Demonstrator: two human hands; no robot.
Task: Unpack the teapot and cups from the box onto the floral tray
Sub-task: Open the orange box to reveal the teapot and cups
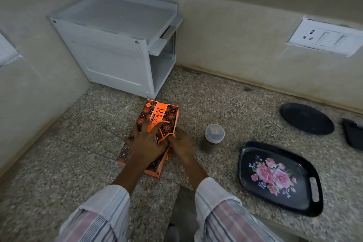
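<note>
Box [157,124], orange and black with a patterned print and an orange band of lettering, lies closed on the speckled stone surface [78,163], left of centre and close to the person. Both striped sleeves [102,212] reach in from the near edge. Left hand [146,144] rests flat on the box top, fingers spread and straight across the orange band; its grip is wide, pressing down and not curled round anything. Right hand [181,146] sits at the box's right side, fingers bent in against the orange cord handle [167,136]; they appear to pinch the cord, though the exact hold is partly hidden behind the left hand. Floral tray [279,179], black with pink roses and a slot handle on its right end, lies to the right of the box, well apart from it, nothing on it. Between box and tray, slightly farther back, stands a small jar [214,136] with a pale translucent lid. Farther right, a round black plate [307,119] lies flat, with a dark object [353,133] cut off by the frame edge beside it. At the back left corner stands a white plastic cabinet [117,45], its front partly open. A white wall socket and switch plate [324,38] sits on the far right wall.
</note>
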